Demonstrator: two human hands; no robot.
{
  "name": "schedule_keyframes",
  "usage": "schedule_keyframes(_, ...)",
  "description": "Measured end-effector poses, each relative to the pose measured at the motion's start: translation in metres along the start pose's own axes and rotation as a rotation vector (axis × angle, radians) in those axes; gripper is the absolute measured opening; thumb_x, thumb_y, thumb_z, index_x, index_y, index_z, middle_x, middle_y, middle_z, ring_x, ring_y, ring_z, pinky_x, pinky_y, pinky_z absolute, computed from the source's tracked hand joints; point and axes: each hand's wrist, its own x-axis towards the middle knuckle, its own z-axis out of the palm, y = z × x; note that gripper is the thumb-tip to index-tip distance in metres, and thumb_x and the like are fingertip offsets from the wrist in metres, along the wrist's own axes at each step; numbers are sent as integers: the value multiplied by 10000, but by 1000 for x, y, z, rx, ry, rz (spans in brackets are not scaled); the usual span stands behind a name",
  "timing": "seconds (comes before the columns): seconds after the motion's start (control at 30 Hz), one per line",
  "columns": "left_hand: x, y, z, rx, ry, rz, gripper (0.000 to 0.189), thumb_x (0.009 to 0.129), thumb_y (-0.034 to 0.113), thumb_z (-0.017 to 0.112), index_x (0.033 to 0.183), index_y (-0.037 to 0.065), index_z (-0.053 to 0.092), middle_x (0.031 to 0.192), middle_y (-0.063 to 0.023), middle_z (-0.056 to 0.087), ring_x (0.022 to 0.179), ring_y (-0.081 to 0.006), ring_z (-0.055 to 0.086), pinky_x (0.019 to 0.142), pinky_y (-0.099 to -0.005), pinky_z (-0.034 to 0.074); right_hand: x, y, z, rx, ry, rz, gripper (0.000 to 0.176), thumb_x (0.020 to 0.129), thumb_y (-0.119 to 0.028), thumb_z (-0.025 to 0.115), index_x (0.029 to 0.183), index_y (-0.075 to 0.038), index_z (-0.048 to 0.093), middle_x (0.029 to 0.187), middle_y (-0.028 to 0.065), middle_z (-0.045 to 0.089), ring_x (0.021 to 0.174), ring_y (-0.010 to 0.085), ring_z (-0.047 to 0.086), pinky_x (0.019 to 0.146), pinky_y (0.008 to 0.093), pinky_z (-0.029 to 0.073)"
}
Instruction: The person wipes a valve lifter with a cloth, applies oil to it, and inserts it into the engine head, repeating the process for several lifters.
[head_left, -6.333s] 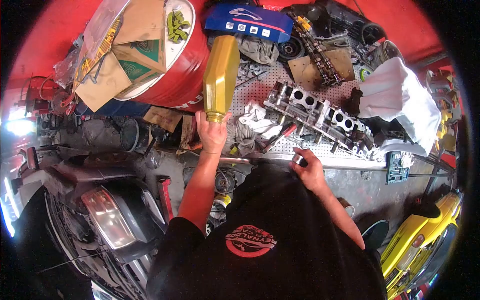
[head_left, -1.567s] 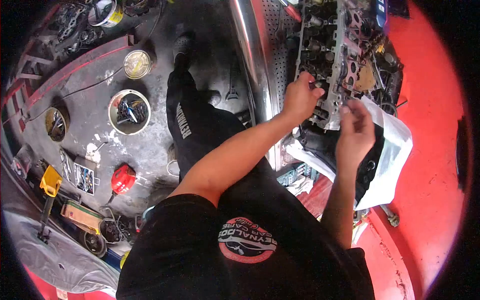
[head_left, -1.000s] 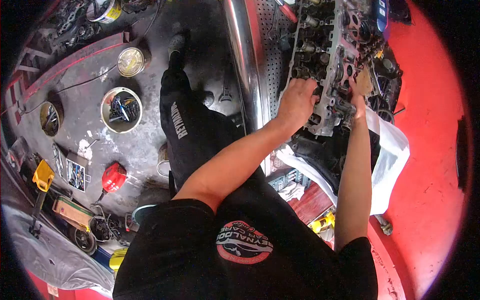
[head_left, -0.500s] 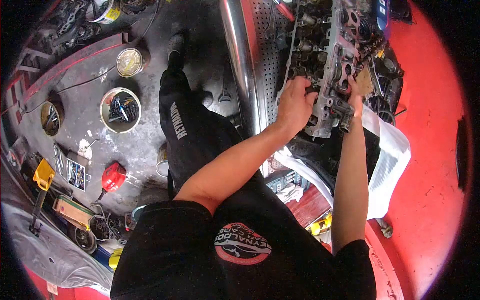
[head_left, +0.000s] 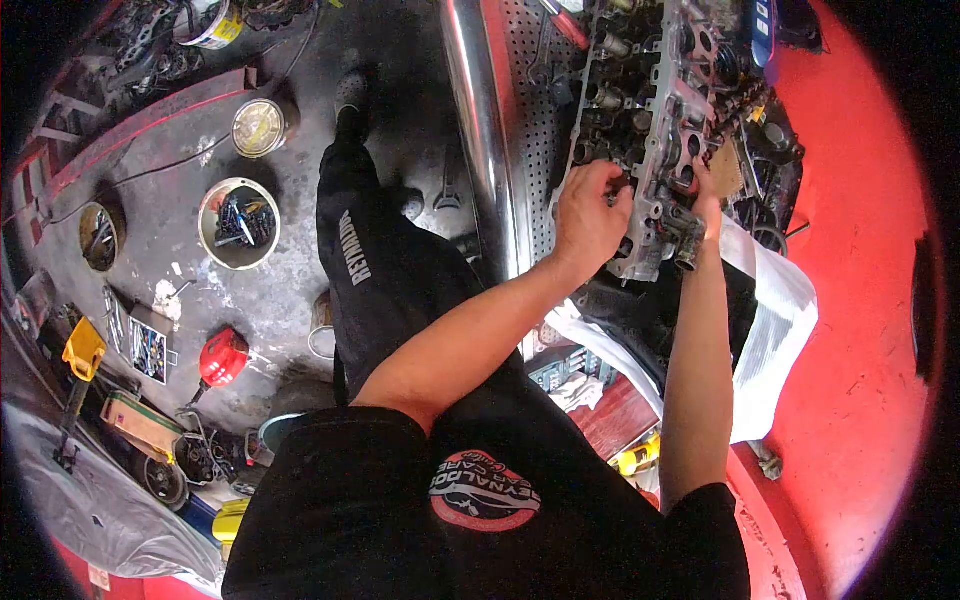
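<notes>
A metal cylinder head [head_left: 655,115] with rows of bores lies at the upper right, its near end toward me. My left hand [head_left: 593,215] is over its left side near that end. The fingers are curled and the thumb is drawn toward them at the bores; anything pinched there is too small or hidden to name. Along the head's right side, my right hand [head_left: 706,198] grips the edge beside a pipe-like outlet [head_left: 688,245], with its fingers partly hidden behind the metal.
A perforated metal surface [head_left: 527,130] and a shiny rounded bar [head_left: 480,110] run left of the head. White sheeting [head_left: 775,330] hangs below right. On the floor stand a tub of small metal parts [head_left: 207,215], a lidded can [head_left: 258,128], and a red object [head_left: 223,357].
The cylinder head has shifted very slightly toward me. My left hand moved a little down with it, its thumb and fingers changing position. My right hand keeps its grip.
</notes>
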Motion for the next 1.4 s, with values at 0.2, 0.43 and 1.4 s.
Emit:
schedule_keyframes(0.2, 6, -11, -6, 91, -37, 257, 314, 783, 69, 700, 1091, 19, 662, 979, -176, 648, 872, -347, 618, 795, -407, 512, -73, -37, 54, 118, -35, 77, 307, 875, -381, 653, 985, -99, 602, 819, 44, 627, 700, 202, 623, 620, 350, 522)
schedule_keyframes(0.43, 7, -5, -10, 118, -97, 240, 280, 788, 65, 675, 1059, -6, 664, 1029, -182, 639, 949, -363, 590, 857, -420, 482, -54, -28, 44, 111, 9, 24, 239, 868, -365, 668, 907, -135, 617, 814, 38, 660, 660, 190, 642, 609, 339, 532)
schedule_keyframes(1.4, 2, -12, -10, 133, -258, 206, 307, 754, -6, 561, 1036, 7, 682, 885, -193, 648, 874, -383, 588, 843, -436, 477, -81, -43, 53, -11, 24, 147, 361, 836, -456, 683, 849, -112, 574, 795, 61, 619, 677, 209, 628, 608, 352, 523)
